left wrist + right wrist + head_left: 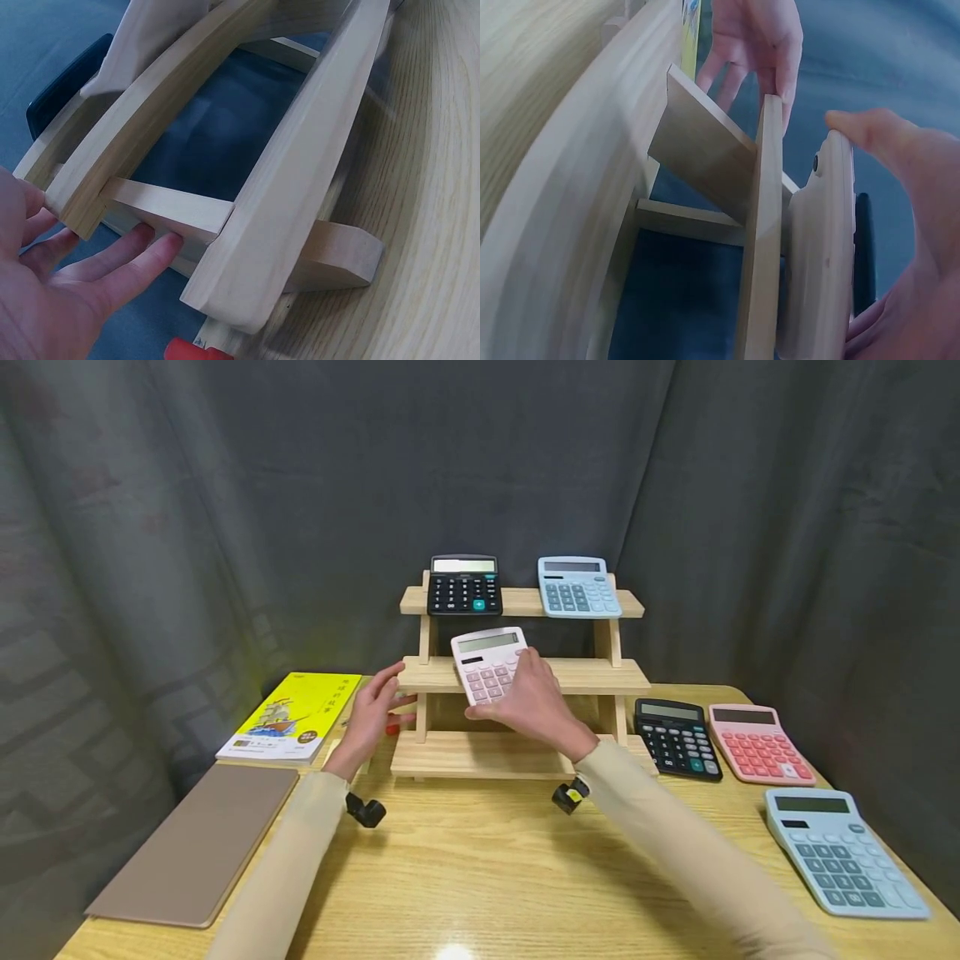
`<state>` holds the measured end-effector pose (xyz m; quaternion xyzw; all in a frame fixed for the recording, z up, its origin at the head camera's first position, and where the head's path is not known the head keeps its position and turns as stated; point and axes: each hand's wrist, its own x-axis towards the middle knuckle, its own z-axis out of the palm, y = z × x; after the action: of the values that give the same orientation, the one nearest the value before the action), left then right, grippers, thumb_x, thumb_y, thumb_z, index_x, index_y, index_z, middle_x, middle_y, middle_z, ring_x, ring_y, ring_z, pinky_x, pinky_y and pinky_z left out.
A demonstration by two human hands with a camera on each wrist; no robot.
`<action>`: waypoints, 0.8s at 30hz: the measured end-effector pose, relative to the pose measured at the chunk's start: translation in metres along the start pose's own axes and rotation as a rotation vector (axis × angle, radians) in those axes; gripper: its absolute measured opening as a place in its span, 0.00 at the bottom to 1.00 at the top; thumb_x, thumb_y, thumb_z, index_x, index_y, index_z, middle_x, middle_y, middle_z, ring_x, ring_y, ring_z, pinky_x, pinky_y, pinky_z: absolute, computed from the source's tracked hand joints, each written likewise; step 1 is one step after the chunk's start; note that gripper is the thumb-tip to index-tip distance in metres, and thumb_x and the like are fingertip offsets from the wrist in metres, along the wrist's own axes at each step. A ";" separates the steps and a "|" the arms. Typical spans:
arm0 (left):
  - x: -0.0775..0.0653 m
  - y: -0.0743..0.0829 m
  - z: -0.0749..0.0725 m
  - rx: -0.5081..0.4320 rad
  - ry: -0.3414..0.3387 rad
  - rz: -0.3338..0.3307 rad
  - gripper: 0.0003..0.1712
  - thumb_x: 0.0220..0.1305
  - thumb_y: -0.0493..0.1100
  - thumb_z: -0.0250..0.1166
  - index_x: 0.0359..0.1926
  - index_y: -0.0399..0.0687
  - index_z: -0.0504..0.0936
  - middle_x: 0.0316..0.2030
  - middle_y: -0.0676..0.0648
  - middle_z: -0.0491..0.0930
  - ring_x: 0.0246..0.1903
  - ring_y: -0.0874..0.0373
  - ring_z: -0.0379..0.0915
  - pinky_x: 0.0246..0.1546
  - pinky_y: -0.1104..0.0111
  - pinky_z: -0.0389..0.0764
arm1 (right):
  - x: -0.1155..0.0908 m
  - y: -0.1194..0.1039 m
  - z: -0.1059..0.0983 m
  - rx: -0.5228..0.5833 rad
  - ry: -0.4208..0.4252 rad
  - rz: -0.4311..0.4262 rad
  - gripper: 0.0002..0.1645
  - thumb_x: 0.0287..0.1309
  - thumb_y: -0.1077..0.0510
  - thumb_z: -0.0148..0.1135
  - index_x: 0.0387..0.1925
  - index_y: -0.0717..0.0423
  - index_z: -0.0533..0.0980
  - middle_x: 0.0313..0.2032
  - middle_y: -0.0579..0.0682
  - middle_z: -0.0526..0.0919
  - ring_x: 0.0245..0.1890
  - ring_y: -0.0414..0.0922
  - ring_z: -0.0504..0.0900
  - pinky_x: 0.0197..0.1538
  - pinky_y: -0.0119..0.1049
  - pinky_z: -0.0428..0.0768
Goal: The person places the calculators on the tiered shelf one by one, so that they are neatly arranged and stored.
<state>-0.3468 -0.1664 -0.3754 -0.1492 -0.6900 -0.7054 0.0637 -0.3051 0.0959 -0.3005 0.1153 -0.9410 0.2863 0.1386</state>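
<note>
My right hand (pixel 536 702) grips a white calculator with pink keys (pixel 483 653), thumb at its bottom edge and fingers at its right side. The calculator leans slightly, its display facing me, in front of the middle shelf (pixel 592 675) of a wooden three-step stand. Seen from the right wrist, the calculator's back (pixel 817 262) is right beside the shelf plank. My left hand (pixel 367 718) is at the left end of that shelf, fingertips right at the plank's end and the other fingers extended beside the side support (pixel 172 210).
A black calculator (pixel 463 587) and a blue one (pixel 573 589) stand on the top shelf. Black (pixel 675 739), pink (pixel 757 743) and blue (pixel 840 852) calculators lie at right. At left are a yellow book (pixel 300 710) and a brown notebook (pixel 198 843). A red object (pixel 187 350) sits near the stand's left foot.
</note>
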 end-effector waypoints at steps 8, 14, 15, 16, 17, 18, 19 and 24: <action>-0.001 0.000 0.000 -0.009 0.003 -0.004 0.27 0.83 0.47 0.46 0.76 0.44 0.62 0.73 0.38 0.59 0.60 0.31 0.71 0.52 0.42 0.79 | 0.021 -0.014 0.016 -0.026 0.001 0.074 0.78 0.29 0.28 0.81 0.68 0.75 0.57 0.55 0.62 0.68 0.56 0.55 0.69 0.64 0.48 0.73; 0.000 -0.002 0.000 0.003 0.012 -0.022 0.28 0.82 0.47 0.46 0.77 0.45 0.62 0.73 0.37 0.60 0.61 0.30 0.70 0.54 0.41 0.78 | 0.030 -0.025 0.027 -0.043 -0.049 0.127 0.82 0.34 0.26 0.78 0.74 0.75 0.50 0.71 0.68 0.57 0.70 0.58 0.60 0.73 0.49 0.64; 0.000 -0.002 0.000 0.008 0.012 -0.025 0.28 0.82 0.47 0.46 0.77 0.45 0.62 0.73 0.37 0.61 0.61 0.30 0.70 0.54 0.41 0.78 | 0.031 -0.027 0.028 -0.044 -0.054 0.135 0.82 0.35 0.26 0.78 0.74 0.75 0.49 0.73 0.69 0.53 0.71 0.59 0.58 0.74 0.49 0.61; 0.000 -0.002 0.001 0.013 0.012 -0.028 0.28 0.82 0.48 0.46 0.77 0.46 0.62 0.73 0.37 0.60 0.61 0.30 0.70 0.54 0.42 0.78 | 0.032 -0.029 0.030 -0.049 -0.057 0.143 0.83 0.35 0.26 0.78 0.74 0.75 0.49 0.74 0.69 0.52 0.72 0.59 0.57 0.75 0.49 0.60; 0.000 -0.001 0.001 0.009 0.013 -0.032 0.28 0.82 0.48 0.47 0.77 0.46 0.62 0.72 0.37 0.61 0.61 0.30 0.70 0.54 0.42 0.78 | 0.032 -0.031 0.031 -0.050 -0.058 0.150 0.82 0.36 0.26 0.77 0.75 0.75 0.48 0.75 0.69 0.51 0.73 0.59 0.56 0.75 0.49 0.59; 0.000 -0.001 0.001 0.007 0.011 -0.033 0.28 0.82 0.48 0.47 0.77 0.46 0.62 0.72 0.37 0.61 0.61 0.30 0.70 0.54 0.42 0.78 | 0.033 -0.032 0.032 -0.053 -0.058 0.156 0.83 0.36 0.25 0.77 0.75 0.75 0.48 0.75 0.69 0.50 0.73 0.59 0.55 0.75 0.49 0.59; 0.001 -0.001 0.001 0.003 0.009 -0.033 0.28 0.82 0.47 0.47 0.77 0.46 0.62 0.72 0.37 0.61 0.61 0.30 0.70 0.54 0.42 0.78 | 0.033 -0.034 0.033 -0.055 -0.057 0.162 0.83 0.37 0.25 0.76 0.75 0.75 0.47 0.75 0.69 0.49 0.74 0.59 0.54 0.76 0.50 0.58; 0.001 0.000 0.000 -0.020 0.001 -0.024 0.28 0.82 0.46 0.46 0.77 0.44 0.61 0.70 0.36 0.63 0.60 0.31 0.72 0.53 0.42 0.78 | 0.036 -0.041 0.038 -0.077 -0.039 0.167 0.85 0.38 0.22 0.74 0.75 0.76 0.44 0.75 0.71 0.49 0.73 0.60 0.54 0.75 0.50 0.58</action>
<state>-0.3479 -0.1663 -0.3752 -0.1413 -0.6848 -0.7129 0.0543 -0.3337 0.0361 -0.2988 0.0368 -0.9601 0.2583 0.1002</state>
